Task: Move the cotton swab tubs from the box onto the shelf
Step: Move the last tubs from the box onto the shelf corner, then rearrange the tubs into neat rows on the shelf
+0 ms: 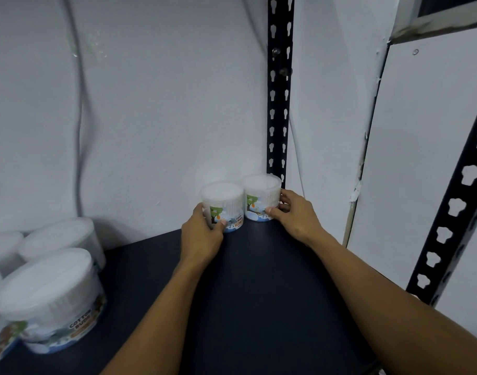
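Two round clear cotton swab tubs with tree labels stand side by side at the back right corner of the dark shelf (259, 280), against the white wall. My left hand (202, 236) grips the left tub (223, 204) from its left side. My right hand (294, 212) wraps its fingers around the right tub (261, 194) from the right. Both tubs rest upright on the shelf board and touch each other. The box is out of view.
Several more cotton swab tubs (50, 296) stand clustered at the shelf's left end. A black slotted upright (279, 104) rises in the back corner, another slotted post (454, 212) at the right front. A grey cable (79, 131) hangs down the wall.
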A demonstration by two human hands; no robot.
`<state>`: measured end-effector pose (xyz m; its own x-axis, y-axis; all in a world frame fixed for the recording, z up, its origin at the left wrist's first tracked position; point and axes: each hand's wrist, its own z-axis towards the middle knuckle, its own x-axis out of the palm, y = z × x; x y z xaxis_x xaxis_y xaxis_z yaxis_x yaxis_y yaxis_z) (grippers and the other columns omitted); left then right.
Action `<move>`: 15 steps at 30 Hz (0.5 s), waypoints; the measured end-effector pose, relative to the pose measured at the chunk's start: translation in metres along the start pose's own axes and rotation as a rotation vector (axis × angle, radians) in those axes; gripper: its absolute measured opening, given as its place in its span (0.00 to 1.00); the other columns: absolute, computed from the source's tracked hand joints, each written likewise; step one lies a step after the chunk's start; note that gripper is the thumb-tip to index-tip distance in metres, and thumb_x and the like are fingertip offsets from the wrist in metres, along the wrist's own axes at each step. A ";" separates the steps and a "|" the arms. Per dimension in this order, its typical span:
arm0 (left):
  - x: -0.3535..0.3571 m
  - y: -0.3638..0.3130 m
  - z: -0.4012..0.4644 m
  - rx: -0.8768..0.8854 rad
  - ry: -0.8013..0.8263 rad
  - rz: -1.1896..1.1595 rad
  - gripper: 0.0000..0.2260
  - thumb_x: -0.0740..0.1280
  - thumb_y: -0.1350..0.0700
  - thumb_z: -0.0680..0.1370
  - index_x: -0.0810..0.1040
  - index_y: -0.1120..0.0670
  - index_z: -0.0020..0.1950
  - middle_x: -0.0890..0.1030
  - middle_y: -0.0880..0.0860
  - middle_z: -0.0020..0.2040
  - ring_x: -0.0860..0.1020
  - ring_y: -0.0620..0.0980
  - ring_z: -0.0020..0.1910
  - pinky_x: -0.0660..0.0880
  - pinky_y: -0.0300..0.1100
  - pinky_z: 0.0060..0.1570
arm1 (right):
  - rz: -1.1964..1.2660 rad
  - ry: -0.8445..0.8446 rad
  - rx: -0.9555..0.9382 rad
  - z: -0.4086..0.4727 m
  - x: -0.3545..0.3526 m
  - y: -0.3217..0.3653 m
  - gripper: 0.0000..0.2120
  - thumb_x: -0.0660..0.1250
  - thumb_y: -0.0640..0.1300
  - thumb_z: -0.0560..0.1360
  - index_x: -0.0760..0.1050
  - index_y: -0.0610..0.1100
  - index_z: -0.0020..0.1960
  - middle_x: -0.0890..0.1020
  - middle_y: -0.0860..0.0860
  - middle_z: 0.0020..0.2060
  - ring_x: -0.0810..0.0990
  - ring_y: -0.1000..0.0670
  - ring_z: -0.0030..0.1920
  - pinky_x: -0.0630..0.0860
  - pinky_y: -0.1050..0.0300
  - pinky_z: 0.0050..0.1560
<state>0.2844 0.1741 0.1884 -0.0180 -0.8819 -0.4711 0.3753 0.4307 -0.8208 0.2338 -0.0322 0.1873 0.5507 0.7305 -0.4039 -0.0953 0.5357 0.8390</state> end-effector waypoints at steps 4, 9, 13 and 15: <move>0.000 0.001 0.000 0.005 0.000 -0.015 0.20 0.70 0.56 0.76 0.71 0.53 0.66 0.79 0.52 0.61 0.73 0.43 0.49 0.70 0.36 0.48 | -0.010 0.001 0.010 0.000 0.000 0.001 0.27 0.72 0.43 0.72 0.69 0.45 0.69 0.77 0.48 0.63 0.76 0.55 0.53 0.71 0.63 0.52; -0.003 -0.001 -0.007 -0.025 -0.016 -0.030 0.25 0.70 0.54 0.75 0.67 0.56 0.69 0.76 0.54 0.64 0.75 0.47 0.53 0.70 0.36 0.48 | -0.007 -0.055 0.083 -0.011 -0.004 0.007 0.29 0.72 0.45 0.73 0.67 0.43 0.70 0.75 0.46 0.65 0.76 0.49 0.60 0.69 0.61 0.56; -0.013 -0.010 -0.022 -0.097 -0.063 -0.060 0.30 0.69 0.57 0.76 0.60 0.59 0.74 0.74 0.58 0.66 0.74 0.50 0.60 0.68 0.39 0.53 | -0.046 -0.060 0.105 -0.033 -0.010 0.013 0.28 0.71 0.47 0.73 0.68 0.42 0.70 0.76 0.45 0.64 0.75 0.48 0.62 0.69 0.61 0.58; -0.021 -0.012 -0.033 -0.086 -0.058 -0.018 0.26 0.68 0.58 0.76 0.64 0.60 0.72 0.75 0.58 0.64 0.74 0.49 0.56 0.69 0.40 0.53 | -0.109 -0.042 0.106 -0.046 -0.013 0.016 0.27 0.71 0.46 0.73 0.68 0.42 0.69 0.76 0.46 0.64 0.75 0.49 0.63 0.69 0.60 0.59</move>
<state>0.2494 0.1933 0.1974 0.0304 -0.8983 -0.4382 0.2946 0.4270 -0.8549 0.1871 -0.0140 0.1892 0.5875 0.6511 -0.4805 0.0534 0.5613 0.8259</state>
